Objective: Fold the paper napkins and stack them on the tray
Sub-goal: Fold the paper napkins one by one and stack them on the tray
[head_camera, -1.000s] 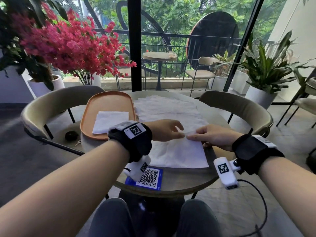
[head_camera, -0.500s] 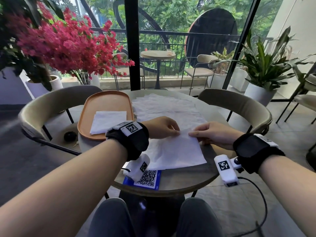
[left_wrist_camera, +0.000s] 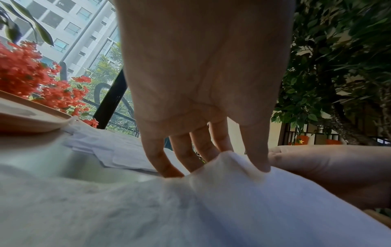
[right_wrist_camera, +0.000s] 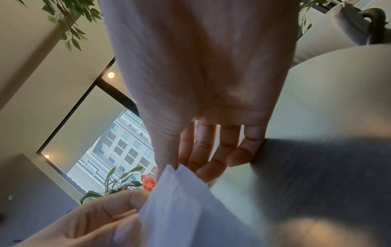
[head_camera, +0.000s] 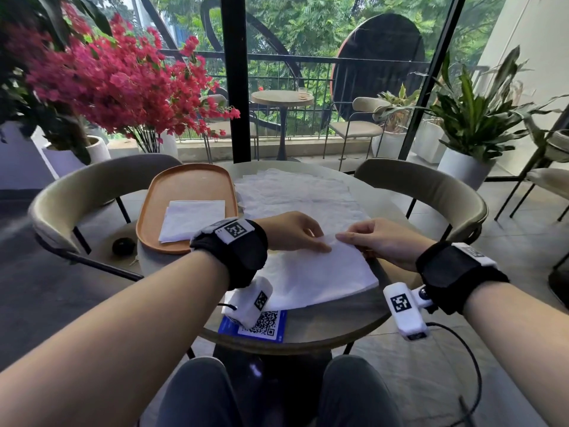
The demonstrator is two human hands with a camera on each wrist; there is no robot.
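Note:
A white paper napkin [head_camera: 314, 275] lies on the round table in front of me. Both hands meet at its far edge, which is lifted off the table. My left hand [head_camera: 311, 240] pinches that edge [left_wrist_camera: 230, 160] between thumb and fingers. My right hand [head_camera: 348, 238] pinches the same edge [right_wrist_camera: 175, 173] just to the right. An orange oval tray [head_camera: 184, 186] sits at the left of the table with one folded napkin [head_camera: 192, 218] on it. Several unfolded napkins [head_camera: 295, 192] are spread over the far half of the table.
A blue QR-code card [head_camera: 261, 326] lies at the table's near edge [head_camera: 338, 337]. Curved chairs stand at the left [head_camera: 70, 192] and right [head_camera: 431, 186]. A small black object [head_camera: 123, 245] rests on the left chair seat. Pink flowers [head_camera: 117, 81] stand beyond the tray.
Both hands have stayed at the napkin's far edge and raised it slightly off the table. The head view has shifted a little.

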